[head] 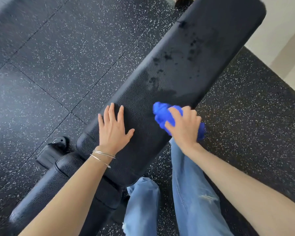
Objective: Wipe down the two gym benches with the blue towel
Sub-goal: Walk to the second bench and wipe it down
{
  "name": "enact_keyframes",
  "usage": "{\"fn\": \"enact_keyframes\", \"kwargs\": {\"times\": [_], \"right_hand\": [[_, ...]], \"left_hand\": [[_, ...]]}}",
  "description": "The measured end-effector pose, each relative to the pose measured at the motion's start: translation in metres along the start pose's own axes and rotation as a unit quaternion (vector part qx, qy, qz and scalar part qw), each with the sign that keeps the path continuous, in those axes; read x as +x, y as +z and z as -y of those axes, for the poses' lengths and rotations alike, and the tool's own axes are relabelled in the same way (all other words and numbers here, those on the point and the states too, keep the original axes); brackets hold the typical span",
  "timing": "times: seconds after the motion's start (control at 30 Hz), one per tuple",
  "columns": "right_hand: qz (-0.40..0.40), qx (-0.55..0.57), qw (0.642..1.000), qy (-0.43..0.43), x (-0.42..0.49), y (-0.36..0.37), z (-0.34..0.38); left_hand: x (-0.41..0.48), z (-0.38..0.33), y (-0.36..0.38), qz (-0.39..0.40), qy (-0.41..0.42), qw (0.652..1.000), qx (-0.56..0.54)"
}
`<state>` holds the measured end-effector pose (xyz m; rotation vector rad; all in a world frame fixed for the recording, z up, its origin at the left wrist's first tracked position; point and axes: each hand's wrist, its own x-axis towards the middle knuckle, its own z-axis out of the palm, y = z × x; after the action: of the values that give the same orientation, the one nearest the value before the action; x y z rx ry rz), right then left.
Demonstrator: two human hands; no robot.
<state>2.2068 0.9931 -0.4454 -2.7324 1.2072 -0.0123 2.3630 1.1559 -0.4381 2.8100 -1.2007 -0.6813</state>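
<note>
Blue towel sits bunched in the right hand, fingers curled round it at the edge of the gym bench, while the left hand presses flat, fingers spread, probably bracing.

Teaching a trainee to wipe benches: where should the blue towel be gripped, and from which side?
Over the bunched middle of the blue towel, from above, as the right hand does: it is wadded at the bench pad edge, so curled fingers gather its folds.
</note>
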Motion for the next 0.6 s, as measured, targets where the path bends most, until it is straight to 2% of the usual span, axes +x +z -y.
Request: {"fn": "enact_keyframes", "kwargs": {"times": [0.07, 0.13, 0.23, 0.3, 0.37, 0.43, 0.47, 0.53, 0.57, 0.6], "right_hand": [[0.037, -0.038, 0.970, -0.238, -0.008, 0.002, 0.010], [0.070, -0.070, 0.912, -0.399, 0.004, 0.002, 0.013], [0.069, -0.105, 0.851, -0.509, 0.061, -0.001, -0.005], [0.039, -0.126, 0.846, -0.517, 0.110, -0.007, -0.022], [0.015, -0.137, 0.869, -0.476, 0.157, -0.012, -0.041], [-0.007, -0.145, 0.918, -0.369, 0.199, -0.016, -0.063], [-0.013, -0.135, 0.950, -0.281, 0.218, -0.018, -0.072], [0.011, -0.079, 0.996, -0.031, 0.244, -0.025, -0.084], [0.022, -0.034, 0.995, 0.095, 0.252, -0.028, -0.085], [0.018, 0.001, 0.984, 0.177, 0.256, -0.027, -0.082]], "left_hand": [[0.012, -0.005, -0.003, 0.001, -0.018, 1.000, -0.008], [0.025, -0.012, -0.008, -0.003, -0.043, 0.999, -0.025], [0.042, -0.019, -0.013, -0.004, -0.061, 0.998, -0.029], [0.053, -0.021, -0.016, 0.001, -0.066, 0.997, -0.027], [0.062, -0.022, -0.017, 0.010, -0.077, 0.997, -0.029], [0.070, -0.022, -0.019, 0.017, -0.089, 0.995, -0.031], [0.074, -0.022, -0.021, 0.019, -0.094, 0.995, -0.033], [0.081, -0.021, -0.024, 0.023, -0.101, 0.994, -0.037], [0.085, -0.021, -0.026, 0.025, -0.103, 0.994, -0.039], [0.089, -0.021, -0.027, 0.029, -0.107, 0.993, -0.043]]}}
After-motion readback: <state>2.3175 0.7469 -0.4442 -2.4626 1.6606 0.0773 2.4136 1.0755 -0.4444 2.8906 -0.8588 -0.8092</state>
